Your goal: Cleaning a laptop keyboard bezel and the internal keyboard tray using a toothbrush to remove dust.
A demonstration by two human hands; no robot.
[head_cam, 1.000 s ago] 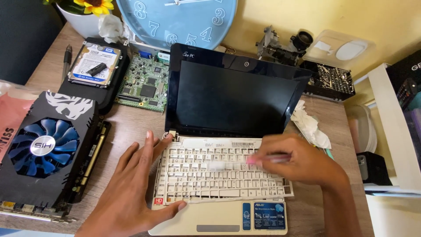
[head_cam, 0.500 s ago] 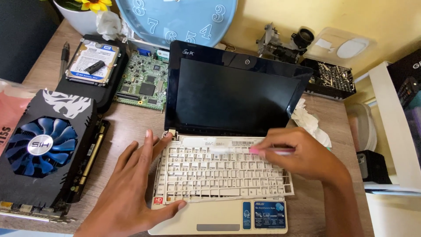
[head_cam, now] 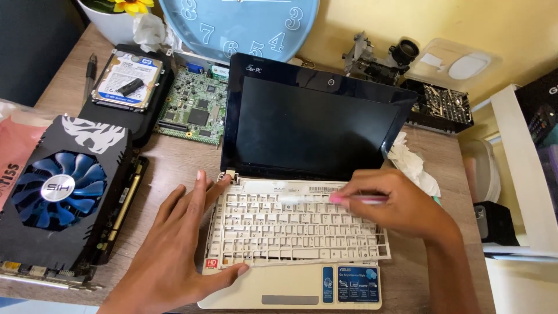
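Observation:
A small white laptop (head_cam: 290, 288) with a dark screen (head_cam: 308, 131) lies open on the wooden desk (head_cam: 180, 160). Its white keyboard (head_cam: 293, 229) sits loose, lifted slightly from the base. My left hand (head_cam: 174, 247) lies flat with fingers spread at the laptop's left edge, thumb on the palm rest. My right hand (head_cam: 398, 206) holds a thin pink and white tool (head_cam: 325, 199), its tip at the keyboard's top row near the hinge.
A graphics card with a blue fan (head_cam: 58, 192) lies at the left. Behind it sit a hard drive (head_cam: 125, 78) and a green circuit board (head_cam: 195, 110). A blue wall clock (head_cam: 238, 23) leans at the back. A black tray of screws (head_cam: 444, 104) and crumpled tissue (head_cam: 410, 163) are at the right.
My right hand has moved the tool up the keyboard, from a middle row to the top row. My left hand has stayed in place.

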